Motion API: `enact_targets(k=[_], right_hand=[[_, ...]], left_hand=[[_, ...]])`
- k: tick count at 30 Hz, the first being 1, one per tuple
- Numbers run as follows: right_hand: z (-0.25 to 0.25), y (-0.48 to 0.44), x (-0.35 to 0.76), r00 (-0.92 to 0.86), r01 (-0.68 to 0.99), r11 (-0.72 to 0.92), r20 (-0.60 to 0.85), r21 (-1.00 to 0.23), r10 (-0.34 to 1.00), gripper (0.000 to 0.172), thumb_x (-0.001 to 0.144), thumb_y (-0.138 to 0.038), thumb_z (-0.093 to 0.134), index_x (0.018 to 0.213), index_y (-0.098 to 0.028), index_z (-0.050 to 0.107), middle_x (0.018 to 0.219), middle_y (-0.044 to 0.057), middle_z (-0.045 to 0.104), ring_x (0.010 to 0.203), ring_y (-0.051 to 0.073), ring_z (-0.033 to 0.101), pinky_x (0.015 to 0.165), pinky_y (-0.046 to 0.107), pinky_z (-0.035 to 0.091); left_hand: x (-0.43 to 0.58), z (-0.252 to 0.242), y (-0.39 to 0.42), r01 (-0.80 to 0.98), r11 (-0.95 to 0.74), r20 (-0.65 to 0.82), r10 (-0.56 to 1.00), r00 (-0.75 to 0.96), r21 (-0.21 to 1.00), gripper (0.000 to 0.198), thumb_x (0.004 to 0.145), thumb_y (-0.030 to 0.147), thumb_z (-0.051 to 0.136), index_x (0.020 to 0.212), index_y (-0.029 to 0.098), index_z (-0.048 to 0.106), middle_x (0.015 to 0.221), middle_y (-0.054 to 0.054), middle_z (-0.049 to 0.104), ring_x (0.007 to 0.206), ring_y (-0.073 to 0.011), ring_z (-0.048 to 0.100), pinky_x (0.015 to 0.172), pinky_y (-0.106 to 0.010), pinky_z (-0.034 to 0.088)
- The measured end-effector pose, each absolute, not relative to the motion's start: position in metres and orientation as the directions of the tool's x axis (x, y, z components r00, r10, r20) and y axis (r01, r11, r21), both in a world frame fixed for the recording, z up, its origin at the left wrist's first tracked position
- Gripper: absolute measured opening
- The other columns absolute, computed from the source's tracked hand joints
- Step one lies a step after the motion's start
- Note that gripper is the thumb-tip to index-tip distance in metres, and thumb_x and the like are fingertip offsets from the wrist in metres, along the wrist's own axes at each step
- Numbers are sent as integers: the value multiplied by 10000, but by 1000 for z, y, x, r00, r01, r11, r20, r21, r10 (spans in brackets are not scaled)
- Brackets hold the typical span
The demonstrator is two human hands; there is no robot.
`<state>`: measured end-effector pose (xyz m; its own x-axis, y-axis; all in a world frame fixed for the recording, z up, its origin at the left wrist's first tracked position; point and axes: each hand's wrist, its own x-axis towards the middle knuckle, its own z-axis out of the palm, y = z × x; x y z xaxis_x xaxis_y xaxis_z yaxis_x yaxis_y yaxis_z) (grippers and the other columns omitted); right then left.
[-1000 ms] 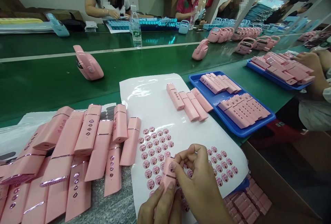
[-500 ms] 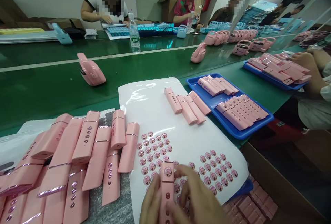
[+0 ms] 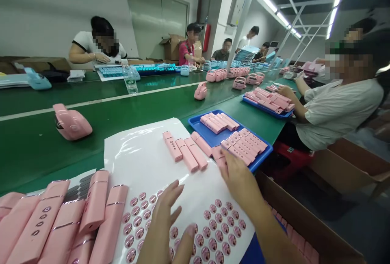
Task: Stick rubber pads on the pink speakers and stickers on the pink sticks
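My right hand [image 3: 240, 172] is stretched toward the near left edge of a blue tray [image 3: 262, 159], its fingers closed on a slim pink device [image 3: 218, 154]. The hand partly hides this device. Over the sticker sheet [image 3: 143, 146], my left hand [image 3: 167, 225] is open, fingers apart, holding nothing. Round pink stickers [image 3: 224, 228] with a printed figure lie in rows on the sheet, partly hidden by my left hand. Several pink devices [image 3: 191, 154] lie at the sheet's far right. More fill the tray in two groups, the nearer one with round stickers on the ends.
A pile of pink devices [image 3: 42, 225] rises at left. Beyond lie a green work surface [image 3: 128, 111], a pink handled case [image 3: 71, 122] and a water bottle [image 3: 130, 79]. A cardboard box [image 3: 301, 219] stands below right. Several people work around, one beside a second blue tray [image 3: 269, 109].
My right hand has carried the pink device from the sheet's front to the tray's edge. My left hand has let go and opened. The camera view has tilted up and swung right.
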<state>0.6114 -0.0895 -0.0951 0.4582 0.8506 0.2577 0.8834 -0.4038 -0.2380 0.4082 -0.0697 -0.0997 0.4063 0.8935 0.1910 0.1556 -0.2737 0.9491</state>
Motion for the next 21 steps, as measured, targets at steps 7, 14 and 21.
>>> enact_targets(k=[7, 14, 21], right_hand=[[-114, -70, 676, 406, 912, -370, 268, -175, 874, 392, 887, -108, 413, 1241, -195, 557, 1232, 83, 606, 1082, 257, 548, 890, 370, 468], [-117, -80, 647, 520, 854, -479, 367, -204, 771, 271, 881, -146, 450, 1073, -102, 637, 1192, 243, 526, 1063, 394, 463, 833, 570, 430], [-121, -120, 547, 157, 780, -113, 18, -615, 987, 375, 777, -10, 480, 1080, -213, 566, 901, 26, 651, 832, 185, 619, 770, 324, 514]], left_hand=[[453, -96, 13, 613, -446, 124, 861, 494, 652, 406, 909, 291, 306, 1284, 262, 459, 1384, -117, 335, 1283, -326, 314, 981, -517, 382], [473, -102, 75, 749, -520, 125, 846, 518, 411, 419, 911, 298, 250, 1139, 171, 577, 1210, -190, 464, 1036, -370, 500, 816, -469, 434], [442, -85, 72, 840, -449, 22, 885, 465, 305, 378, 746, 71, 350, 1087, 115, 506, 868, -149, 549, 795, -308, 561, 632, -376, 418]])
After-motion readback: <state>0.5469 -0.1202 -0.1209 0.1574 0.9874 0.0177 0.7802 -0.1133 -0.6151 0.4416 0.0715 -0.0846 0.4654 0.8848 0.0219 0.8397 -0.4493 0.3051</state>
